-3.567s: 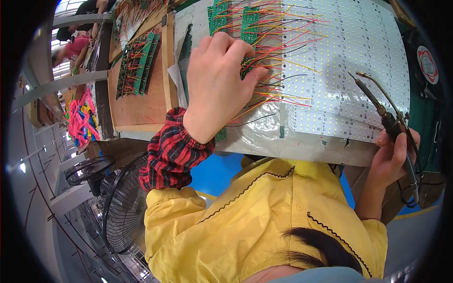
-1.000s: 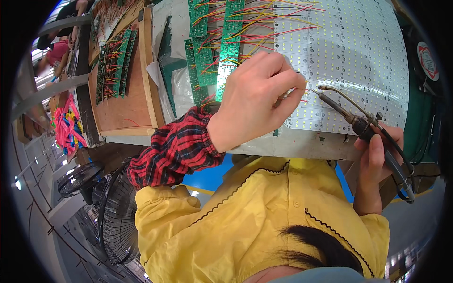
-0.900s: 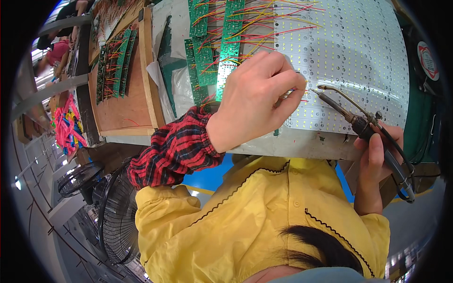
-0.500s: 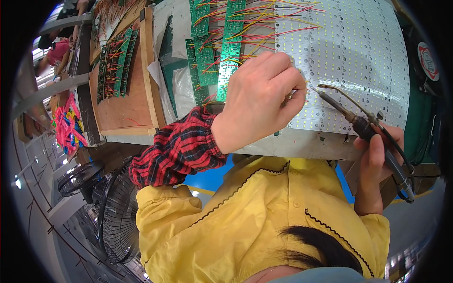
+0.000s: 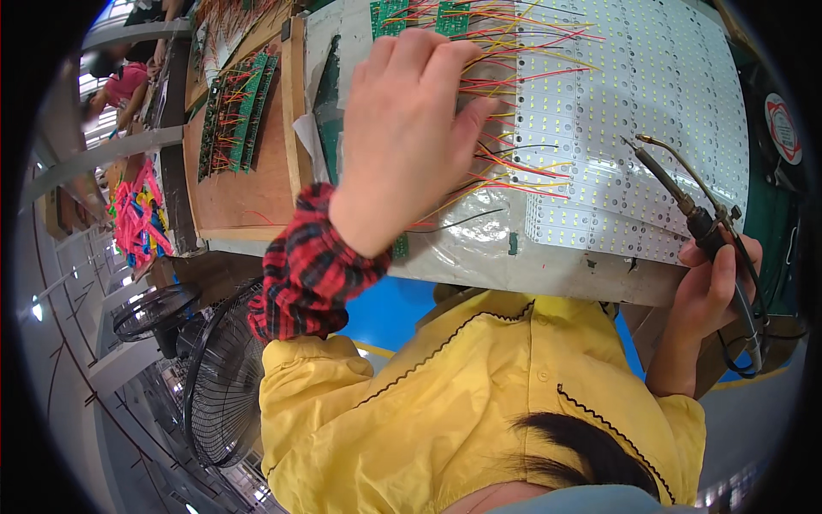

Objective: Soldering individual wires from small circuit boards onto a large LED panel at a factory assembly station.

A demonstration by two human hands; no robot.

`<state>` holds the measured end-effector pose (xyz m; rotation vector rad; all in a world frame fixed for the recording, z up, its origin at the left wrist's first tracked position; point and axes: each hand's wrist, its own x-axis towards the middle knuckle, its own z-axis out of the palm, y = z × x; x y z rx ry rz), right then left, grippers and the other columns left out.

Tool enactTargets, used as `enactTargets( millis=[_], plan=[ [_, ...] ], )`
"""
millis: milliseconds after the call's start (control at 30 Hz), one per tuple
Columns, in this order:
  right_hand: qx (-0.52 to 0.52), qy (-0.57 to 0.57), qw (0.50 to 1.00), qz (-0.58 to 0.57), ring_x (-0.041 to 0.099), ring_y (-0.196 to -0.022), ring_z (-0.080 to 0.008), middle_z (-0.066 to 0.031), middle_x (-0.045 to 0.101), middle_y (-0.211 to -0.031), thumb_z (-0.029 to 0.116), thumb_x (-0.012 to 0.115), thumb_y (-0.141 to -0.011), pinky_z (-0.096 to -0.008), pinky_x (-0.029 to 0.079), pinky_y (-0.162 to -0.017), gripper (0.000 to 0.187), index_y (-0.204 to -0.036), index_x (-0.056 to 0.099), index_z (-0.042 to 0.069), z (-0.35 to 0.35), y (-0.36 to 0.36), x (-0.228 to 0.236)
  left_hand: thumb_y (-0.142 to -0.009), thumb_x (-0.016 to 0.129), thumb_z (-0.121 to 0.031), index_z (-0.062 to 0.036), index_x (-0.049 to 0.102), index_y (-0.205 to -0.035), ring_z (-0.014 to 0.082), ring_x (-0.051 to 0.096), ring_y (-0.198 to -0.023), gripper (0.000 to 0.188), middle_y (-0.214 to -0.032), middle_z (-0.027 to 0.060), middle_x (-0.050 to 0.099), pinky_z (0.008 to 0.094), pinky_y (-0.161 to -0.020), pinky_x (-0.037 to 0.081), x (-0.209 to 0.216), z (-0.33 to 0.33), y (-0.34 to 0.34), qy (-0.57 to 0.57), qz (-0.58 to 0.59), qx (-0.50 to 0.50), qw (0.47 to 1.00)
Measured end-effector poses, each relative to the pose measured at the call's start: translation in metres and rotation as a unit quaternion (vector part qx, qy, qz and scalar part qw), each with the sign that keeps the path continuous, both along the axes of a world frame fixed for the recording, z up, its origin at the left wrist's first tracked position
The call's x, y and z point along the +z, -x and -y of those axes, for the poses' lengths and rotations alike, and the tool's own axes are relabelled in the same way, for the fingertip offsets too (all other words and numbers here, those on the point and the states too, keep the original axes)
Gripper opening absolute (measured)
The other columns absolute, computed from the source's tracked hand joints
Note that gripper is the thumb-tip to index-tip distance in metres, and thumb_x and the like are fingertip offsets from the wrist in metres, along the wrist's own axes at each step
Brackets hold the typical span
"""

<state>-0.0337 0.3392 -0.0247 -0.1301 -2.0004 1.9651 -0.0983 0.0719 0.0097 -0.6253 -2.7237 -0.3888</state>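
My left hand [image 5: 407, 133] lies over the green circuit boards [image 5: 392, 17] at the middle of the bench. Its fingers curl down round a board under the palm, and fingertips and board are largely hidden. Red, yellow and black wires [image 5: 522, 171] run from under the hand onto the white sheet of LED strips [image 5: 634, 94]. In my right hand [image 5: 715, 278] is a soldering iron [image 5: 664, 180] with a thin curved metal tube fixed alongside it. Its tip points up and left, over the LED sheet. The iron's cable trails below the hand.
A wooden tray [image 5: 248, 201] with more wired green boards [image 5: 248, 111] stands to the left. Beyond it lies a pile of pink and other coloured pieces [image 5: 137, 214]. A black fan [image 5: 227, 385] stands at lower left, a dark reel [image 5: 781, 128] at far right. Another person [image 5: 124, 86] is at upper left.
My left hand has moved left from the LED sheet onto the circuit boards, and some wires now lie nearer to me. The soldering iron has shifted slightly right, away from the left hand.
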Motion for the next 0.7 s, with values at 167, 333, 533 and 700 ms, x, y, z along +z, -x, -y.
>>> enactTargets(
  millis=[167,333,533,700],
  plan=[
    [0.008,0.008,1.0,-0.017,0.049,-0.045,-0.013,-0.0101,0.053,-0.065,0.018,0.049,-0.074,-0.0211,0.039,-0.044,0.022,-0.082,0.048,-0.002,0.001,0.001,0.0,-0.062,0.059,-0.008,-0.0046,0.056,-0.073,0.0254,0.047,-0.081,0.012,-0.079,0.0092,0.05,0.034,-0.07,0.04,-0.016,0.008,0.017,0.008,0.03,0.013,0.999],
    [-0.011,0.011,1.0,-0.018,0.048,-0.043,-0.0131,-0.0098,0.053,-0.064,0.018,0.049,-0.074,-0.0213,0.039,-0.044,0.021,-0.082,0.048,-0.002,-0.002,0.0,0.0,-0.06,0.054,-0.002,-0.0056,0.055,-0.071,0.0254,0.047,-0.082,0.011,-0.079,0.0076,0.051,0.0332,-0.07,0.038,-0.017,0.009,0.02,-0.135,0.074,0.016,0.988],
    [-0.004,0.011,1.0,-0.008,0.045,-0.049,-0.013,-0.0095,0.049,-0.058,0.016,0.046,-0.076,-0.0223,0.036,-0.049,0.022,-0.085,0.047,-0.004,-0.001,0.002,0.002,-0.066,0.057,0.0,-0.0061,0.059,-0.082,0.0213,0.051,-0.071,0.017,-0.074,0.0042,0.054,0.0302,-0.068,0.038,-0.004,-0.022,0.004,-0.128,0.119,-0.173,0.969],
    [-0.006,0.021,1.0,-0.002,0.048,-0.044,-0.0124,-0.0094,0.051,-0.062,0.018,0.049,-0.074,-0.021,0.038,-0.045,0.021,-0.082,0.047,-0.001,-0.001,0.002,0.004,-0.066,0.065,-0.006,-0.0076,0.063,-0.082,0.016,0.05,-0.06,0.017,-0.068,0.0037,0.05,0.0255,-0.05,0.041,-0.025,-0.029,-0.004,-0.14,0.101,-0.195,0.965]
  ],
)
